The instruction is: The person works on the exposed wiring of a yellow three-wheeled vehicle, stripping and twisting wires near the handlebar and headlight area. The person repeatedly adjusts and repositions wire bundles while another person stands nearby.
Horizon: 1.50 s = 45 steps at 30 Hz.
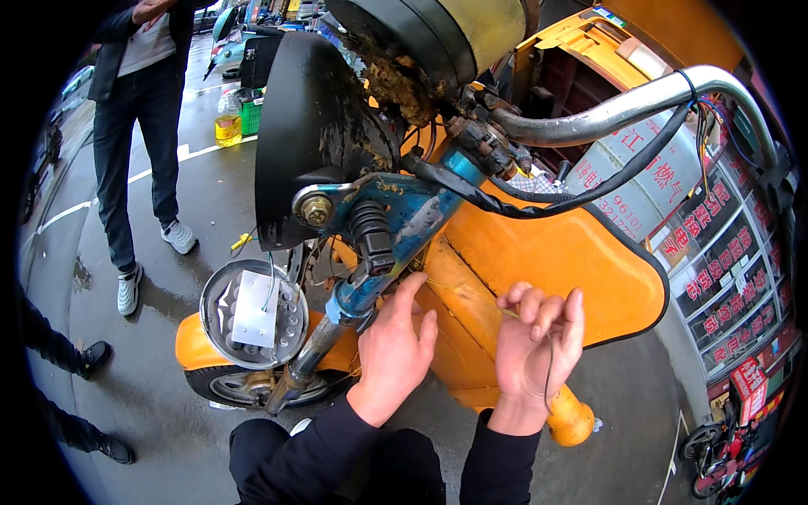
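Note:
My left hand is beside the worn blue fork of an orange three-wheeled or two-wheeled vehicle. Its thumb and index finger stand apart, the index tip close to a thin yellowish wire; the other fingers are mostly hidden. My right hand, palm up over the orange body panel, pinches a thin dark wire that hangs down past the wrist. Left of the fork, a round lamp unit with a pale rectangular plate dangles by a wire over the orange front mudguard.
Above my hands are a black, mud-stained headlight housing and a bent metal handlebar with a black cable. A person stands on the wet ground at left. A yellow bottle and green crate sit farther back.

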Each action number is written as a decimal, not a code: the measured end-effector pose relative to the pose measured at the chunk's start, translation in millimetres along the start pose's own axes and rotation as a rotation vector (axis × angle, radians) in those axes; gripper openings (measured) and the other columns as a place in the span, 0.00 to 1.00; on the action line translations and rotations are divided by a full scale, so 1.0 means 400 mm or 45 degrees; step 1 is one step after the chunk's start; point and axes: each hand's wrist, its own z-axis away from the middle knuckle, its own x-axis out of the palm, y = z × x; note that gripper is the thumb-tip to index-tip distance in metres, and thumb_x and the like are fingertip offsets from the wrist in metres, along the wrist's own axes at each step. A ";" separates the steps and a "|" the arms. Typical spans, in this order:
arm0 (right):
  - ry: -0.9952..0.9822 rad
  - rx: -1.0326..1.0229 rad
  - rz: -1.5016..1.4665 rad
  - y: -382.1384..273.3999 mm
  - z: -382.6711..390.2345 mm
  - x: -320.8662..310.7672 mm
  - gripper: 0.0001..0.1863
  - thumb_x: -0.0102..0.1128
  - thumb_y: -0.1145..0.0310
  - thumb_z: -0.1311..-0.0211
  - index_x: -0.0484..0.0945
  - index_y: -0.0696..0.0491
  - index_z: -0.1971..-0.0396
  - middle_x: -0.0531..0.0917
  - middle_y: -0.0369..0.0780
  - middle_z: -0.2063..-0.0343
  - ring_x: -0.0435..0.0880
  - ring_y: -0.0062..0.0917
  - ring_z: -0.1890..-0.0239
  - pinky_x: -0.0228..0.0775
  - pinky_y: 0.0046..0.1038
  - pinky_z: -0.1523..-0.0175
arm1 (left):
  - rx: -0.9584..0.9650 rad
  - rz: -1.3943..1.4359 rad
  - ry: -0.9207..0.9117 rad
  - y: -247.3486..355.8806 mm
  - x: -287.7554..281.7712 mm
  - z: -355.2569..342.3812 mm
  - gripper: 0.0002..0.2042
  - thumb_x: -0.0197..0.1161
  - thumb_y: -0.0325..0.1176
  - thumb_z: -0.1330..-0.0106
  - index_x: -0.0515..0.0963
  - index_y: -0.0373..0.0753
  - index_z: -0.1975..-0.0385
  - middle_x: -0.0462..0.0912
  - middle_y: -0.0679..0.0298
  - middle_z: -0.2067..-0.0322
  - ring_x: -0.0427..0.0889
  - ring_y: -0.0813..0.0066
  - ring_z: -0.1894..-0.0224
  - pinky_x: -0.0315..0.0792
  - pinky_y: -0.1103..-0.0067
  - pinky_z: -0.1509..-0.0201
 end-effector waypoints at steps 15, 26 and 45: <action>-0.437 0.068 1.596 0.097 0.021 0.050 0.11 0.61 0.75 0.42 0.79 0.59 0.58 0.84 0.49 0.64 0.83 0.43 0.60 0.75 0.36 0.54 | 0.297 0.205 0.336 -0.074 0.047 -0.019 0.13 0.64 0.22 0.37 0.78 0.38 0.53 0.80 0.60 0.63 0.77 0.74 0.73 0.72 0.80 0.70; -0.299 0.105 1.298 0.106 0.022 0.044 0.08 0.62 0.75 0.39 0.82 0.60 0.60 0.86 0.48 0.65 0.86 0.37 0.64 0.76 0.28 0.56 | 0.196 0.463 0.487 -0.038 0.075 0.003 0.11 0.61 0.23 0.34 0.77 0.35 0.53 0.82 0.57 0.63 0.80 0.71 0.70 0.72 0.81 0.70; -0.084 0.126 1.127 0.145 0.004 0.064 0.09 0.59 0.76 0.32 0.78 0.64 0.56 0.84 0.41 0.67 0.83 0.20 0.66 0.76 0.21 0.58 | -0.544 1.400 0.290 -0.027 0.093 0.030 0.16 0.46 0.37 0.21 0.70 0.32 0.45 0.82 0.60 0.57 0.82 0.81 0.65 0.71 0.87 0.79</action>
